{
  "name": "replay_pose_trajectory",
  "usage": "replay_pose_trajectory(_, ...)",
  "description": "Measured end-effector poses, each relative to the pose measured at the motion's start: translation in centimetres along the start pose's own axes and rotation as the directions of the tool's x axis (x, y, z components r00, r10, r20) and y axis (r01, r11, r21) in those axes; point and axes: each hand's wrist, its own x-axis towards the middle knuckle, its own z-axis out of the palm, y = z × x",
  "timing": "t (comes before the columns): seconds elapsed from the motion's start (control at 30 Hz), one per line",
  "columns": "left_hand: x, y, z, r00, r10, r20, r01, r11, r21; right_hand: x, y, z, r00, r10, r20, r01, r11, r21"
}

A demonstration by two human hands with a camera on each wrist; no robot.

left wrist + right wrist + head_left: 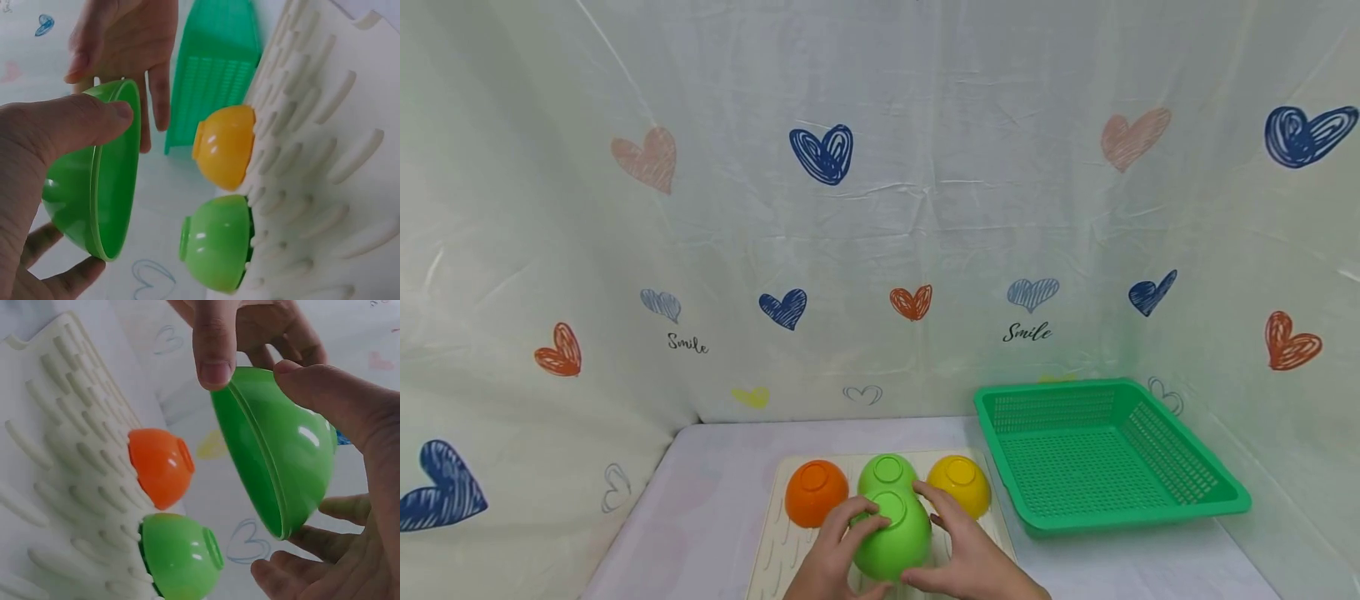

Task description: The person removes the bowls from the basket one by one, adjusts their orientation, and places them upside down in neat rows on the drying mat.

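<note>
An upside-down large green bowl (891, 542) is raised over the mat, in front of the smaller bowls. My left hand (838, 550) grips it, thumb across the rim and fingers around the outside, as the left wrist view (37, 144) shows. On the other side my right hand (970, 554) stands spread around the bowl, its thumb (337, 397) close to the wall and its fingers (159, 94) fairly straight. Behind it a small green bowl (887, 472), an orange bowl (815, 496) and a yellow bowl (962, 483) sit upside down on the ridged cream mat (767, 550).
A green plastic basket (1150, 521) with perforated walls stands right of the mat. A white cloth (700, 483) covers the table. Pale curtains (880, 233) printed with hearts hang behind and at both sides.
</note>
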Motion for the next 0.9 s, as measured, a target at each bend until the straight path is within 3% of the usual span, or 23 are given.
replay_pose_trajectory(0.2,0.2,-0.1,0.4,0.995,0.1,-0.018,-0.1,0.995,0.014,0.1,0.5,0.1,0.996,-0.087,0.023,0.088,0.995,-0.05)
replay_pose_trajectory(0.4,0.0,-0.2,0.6,0.99,0.142,-0.013,-0.142,0.989,0.04,0.1,0.6,0.0,0.998,-0.052,0.048,0.053,0.998,-0.031)
replay_pose_trajectory(0.5,-0.3,-0.3,0.6,0.998,0.06,-0.014,-0.06,0.998,0.001,0.0,0.5,0.0,0.998,-0.048,0.028,0.049,0.998,-0.031)
replay_pose_trajectory(0.6,-0.7,-0.3,0.6,0.995,-0.095,0.001,0.095,0.994,-0.051,0.0,0.5,0.0,0.996,-0.088,-0.007,0.088,0.995,-0.05)
replay_pose_trajectory(0.67,-0.9,-0.3,0.6,0.979,-0.202,0.028,0.204,0.975,-0.085,0.0,0.5,0.1,0.993,-0.12,-0.024,0.118,0.991,-0.068)
replay_pose_trajectory(0.77,-1.3,-0.1,0.6,0.939,-0.33,0.1,0.342,0.927,-0.156,-0.1,0.7,0.2,0.985,-0.172,-0.029,0.169,0.982,-0.084)
replay_pose_trajectory(0.9,-1.4,0.3,0.5,0.887,-0.417,0.2,0.458,0.854,-0.247,-0.3,0.9,0.4,0.977,-0.211,-0.017,0.208,0.972,-0.112)
